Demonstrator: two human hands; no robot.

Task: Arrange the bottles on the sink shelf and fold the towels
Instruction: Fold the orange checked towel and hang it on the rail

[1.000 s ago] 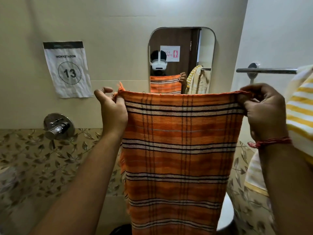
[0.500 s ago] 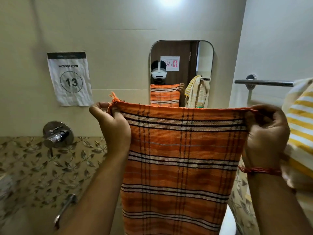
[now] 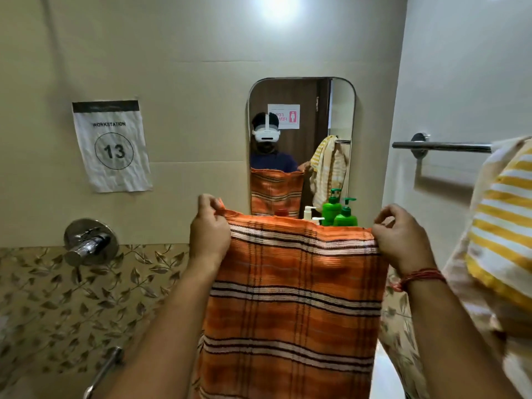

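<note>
I hold an orange towel [image 3: 290,306] with black and white stripes stretched out flat in front of me. My left hand [image 3: 208,230] pinches its top left corner and my right hand [image 3: 401,239] pinches its top right corner. The cloth hangs straight down between my forearms. Behind its top edge stand a green pump bottle [image 3: 345,214] and a small white pump bottle [image 3: 318,220]; the mirror just behind shows their reflections. Their lower parts and the shelf are hidden by the towel.
A yellow and white striped towel [image 3: 501,234] hangs at the right from a chrome rail [image 3: 440,146]. A mirror [image 3: 300,110] is on the wall ahead. A chrome tap valve [image 3: 89,244] and a paper sign marked 13 [image 3: 112,145] are on the left wall.
Both hands have lowered the orange towel, keeping it stretched. The view has tilted up, and the pump bottles now show above the towel's top edge.
</note>
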